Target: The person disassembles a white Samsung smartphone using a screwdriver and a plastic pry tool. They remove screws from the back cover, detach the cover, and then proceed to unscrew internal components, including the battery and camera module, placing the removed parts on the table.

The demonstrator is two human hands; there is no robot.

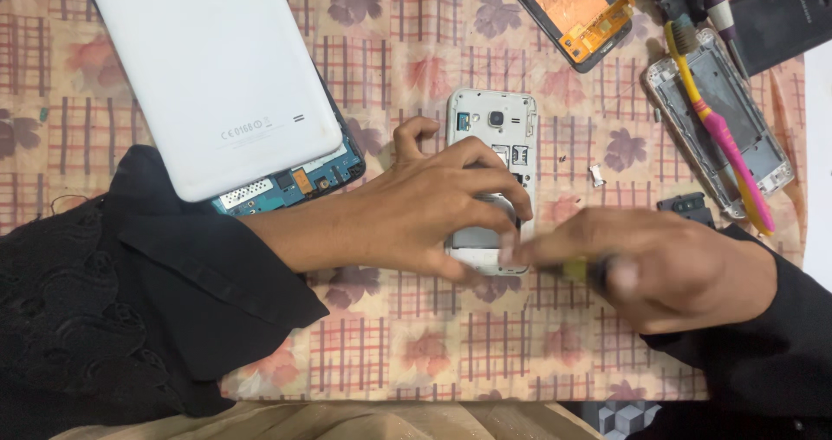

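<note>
With the opened white phone (491,145) at the centre of the frame pinned flat on the bench (416,336) by the left hand (433,215), the blurred yellow-handled tool (576,269) closed in the right hand (667,271) is best kept low and steady at the phone's lower edge.

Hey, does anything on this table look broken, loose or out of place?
Yes. The tablet's white back cover sits askew, baring its blue circuit board. A toothbrush lies across a stripped phone frame. The left hand steadies an opened white phone; the right hand is blurred.
</note>
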